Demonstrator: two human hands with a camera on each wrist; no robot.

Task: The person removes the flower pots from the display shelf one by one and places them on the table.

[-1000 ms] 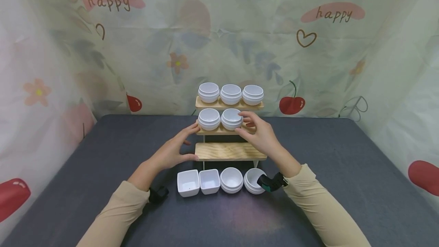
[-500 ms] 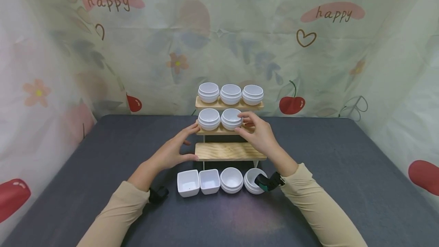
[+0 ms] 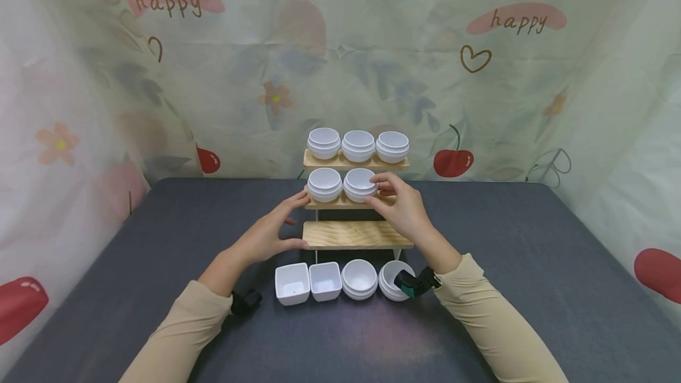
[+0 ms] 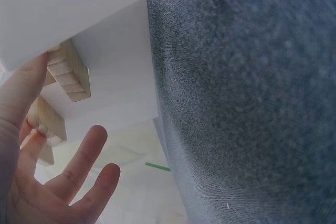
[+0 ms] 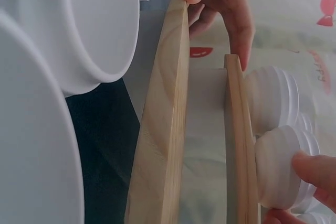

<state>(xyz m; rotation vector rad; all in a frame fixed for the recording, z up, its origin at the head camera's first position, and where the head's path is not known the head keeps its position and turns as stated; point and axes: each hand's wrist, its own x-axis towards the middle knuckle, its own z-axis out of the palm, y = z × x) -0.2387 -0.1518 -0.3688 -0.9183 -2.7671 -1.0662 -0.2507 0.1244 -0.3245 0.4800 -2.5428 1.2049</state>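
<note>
A three-tier stand with wooden boards (image 3: 357,235) and white side panels stands upright on the dark table. On its middle board sit two white round cups, the left one (image 3: 324,185) and the right one (image 3: 357,185). My right hand (image 3: 401,208) pinches the right cup, thumb low on its front and fingers near its rim; the right wrist view shows the thumb pressed on this cup (image 5: 275,169). My left hand (image 3: 268,232) touches the stand's left side, thumb at the lowest board and fingertips at the middle board. Its other fingers are spread in the left wrist view.
Three white round cups (image 3: 359,146) line the top board. In front of the stand are two square white dishes (image 3: 292,284) and two round cups (image 3: 359,279), one partly hidden by the right wrist camera (image 3: 417,282). A printed cloth (image 3: 362,64) hangs behind the table.
Between one second and half a second ago, the right forearm shifted slightly left. Both hands keep their places on the cup and stand, and the cups have not visibly moved.
</note>
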